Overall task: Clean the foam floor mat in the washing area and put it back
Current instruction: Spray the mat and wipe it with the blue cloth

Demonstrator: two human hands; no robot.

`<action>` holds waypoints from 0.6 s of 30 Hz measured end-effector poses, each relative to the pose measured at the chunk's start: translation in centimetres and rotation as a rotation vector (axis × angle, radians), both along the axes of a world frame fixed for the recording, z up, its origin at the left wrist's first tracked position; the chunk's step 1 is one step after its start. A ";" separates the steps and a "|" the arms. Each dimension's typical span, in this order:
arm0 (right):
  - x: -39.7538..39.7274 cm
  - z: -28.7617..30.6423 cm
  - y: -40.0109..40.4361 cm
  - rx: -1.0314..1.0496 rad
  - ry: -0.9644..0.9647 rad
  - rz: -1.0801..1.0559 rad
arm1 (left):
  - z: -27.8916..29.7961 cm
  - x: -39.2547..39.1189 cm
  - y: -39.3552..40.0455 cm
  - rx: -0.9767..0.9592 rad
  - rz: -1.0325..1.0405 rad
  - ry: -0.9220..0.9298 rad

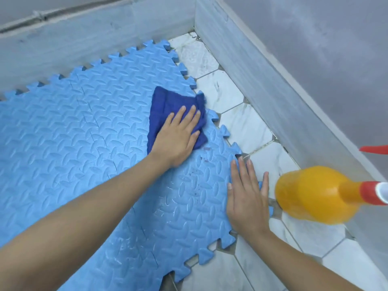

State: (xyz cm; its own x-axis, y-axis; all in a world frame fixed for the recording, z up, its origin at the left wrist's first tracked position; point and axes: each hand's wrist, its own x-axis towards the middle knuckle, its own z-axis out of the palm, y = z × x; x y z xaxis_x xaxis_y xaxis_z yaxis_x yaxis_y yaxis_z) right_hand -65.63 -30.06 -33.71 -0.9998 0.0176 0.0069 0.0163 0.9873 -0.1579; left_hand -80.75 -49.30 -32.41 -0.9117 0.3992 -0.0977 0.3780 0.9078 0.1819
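A light blue foam floor mat [84, 143] with a raised leaf pattern and jigsaw edges lies flat on the tiled floor, filling the left and centre of the view. A dark blue cloth [168, 106] rests on its right part. My left hand [178, 137] lies palm down on the cloth, pressing it onto the mat. My right hand [247, 198] is flat, fingers apart, on the mat's right edge, holding nothing. Small dark spots and wet streaks show on the mat between the two hands.
An orange spray bottle [315, 194] with a red and white top stands on the white tiled floor [247, 124] right of my right hand. Low grey walls [262, 80] close the corner behind and to the right of the mat.
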 end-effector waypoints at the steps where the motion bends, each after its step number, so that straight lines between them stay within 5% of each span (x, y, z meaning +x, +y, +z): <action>1: 0.0 -0.1 0.0 0.008 0.004 -0.004 | 0.2 3.3 -0.8 0.012 -0.107 -0.013; 6: -0.1 -0.1 -0.1 0.001 0.032 -0.009 | 0.0 10.1 -2.6 -0.027 -0.390 -0.012; 13: 0.0 -0.2 0.0 -0.037 0.041 -0.007 | -0.1 -2.0 4.0 -0.008 -0.037 0.006; 18: 0.0 -0.7 0.5 -0.172 0.078 0.003 | -0.1 3.5 3.2 0.034 -0.096 0.010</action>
State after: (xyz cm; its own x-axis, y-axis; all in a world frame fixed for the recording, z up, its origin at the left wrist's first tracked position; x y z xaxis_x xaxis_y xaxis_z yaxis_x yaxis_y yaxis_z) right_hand -65.68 -29.53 -34.41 -0.9964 0.0219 0.0815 -0.0058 0.9457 -0.3251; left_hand -77.22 -46.11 -32.49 -0.8697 0.4881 -0.0738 0.4653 0.8604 0.2078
